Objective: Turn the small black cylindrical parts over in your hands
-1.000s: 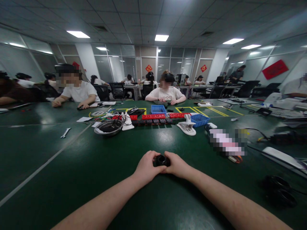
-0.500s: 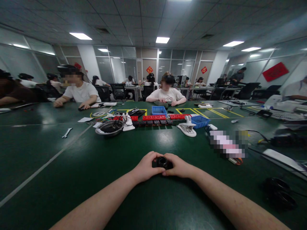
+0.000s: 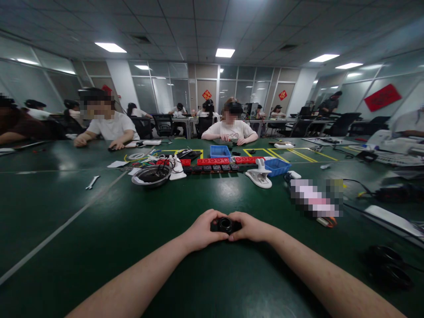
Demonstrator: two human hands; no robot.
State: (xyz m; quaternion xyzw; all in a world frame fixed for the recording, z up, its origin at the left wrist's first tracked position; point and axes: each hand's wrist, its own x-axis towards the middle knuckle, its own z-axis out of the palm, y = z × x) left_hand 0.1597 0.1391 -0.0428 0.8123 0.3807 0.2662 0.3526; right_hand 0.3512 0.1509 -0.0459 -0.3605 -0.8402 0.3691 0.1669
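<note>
A small black camera-like object point(image 3: 225, 225) with a round, ringed opening facing up toward me sits low at the green table, in the middle of the view. My left hand point(image 3: 206, 230) curves round its left side, and my right hand point(image 3: 249, 228) round its right side. Fingertips meet at its far edge, while the two thumbs come together at the near edge. Both hands are closed on it. Its underside and part of its sides are hidden by my fingers.
Beyond my hands stand a white clamp base point(image 3: 260, 174), red socket strips point(image 3: 213, 161), a metal bowl point(image 3: 150, 177) and blue bins point(image 3: 277, 167). A wrench point(image 3: 92, 182) lies left; black rings point(image 3: 389, 267) and a white bar point(image 3: 394, 221) lie right. Co-workers sit across the table.
</note>
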